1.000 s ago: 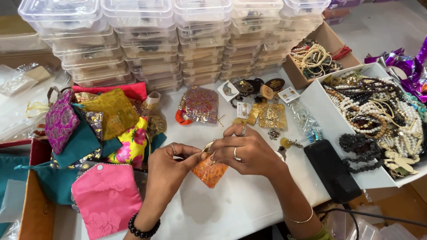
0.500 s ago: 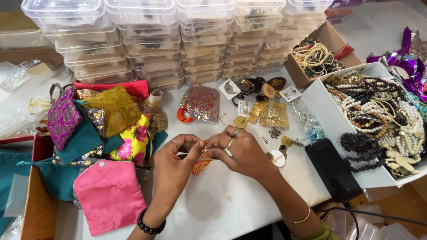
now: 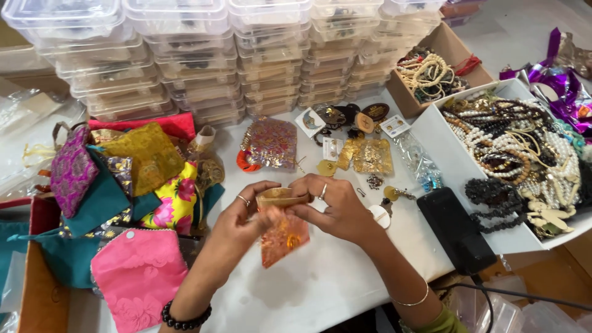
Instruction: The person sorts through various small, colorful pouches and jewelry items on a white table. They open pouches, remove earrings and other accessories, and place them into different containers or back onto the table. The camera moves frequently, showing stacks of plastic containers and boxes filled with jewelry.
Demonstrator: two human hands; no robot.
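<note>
since the earlier frame your hands have spread the pouch mouth wider. left hand (image 3: 243, 216) and right hand (image 3: 333, 206) each pinch the orange sheer pouch (image 3: 282, 231) rim, near the table (image 3: 320, 290) centre, right of the pink purse (image 3: 139, 277).

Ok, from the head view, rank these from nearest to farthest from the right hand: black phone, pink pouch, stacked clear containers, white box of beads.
1. black phone, just right of the right hand.
2. white box of beads, farther right.
3. pink pouch, lower left, and stacked clear containers, at the back: too close to call.
</note>
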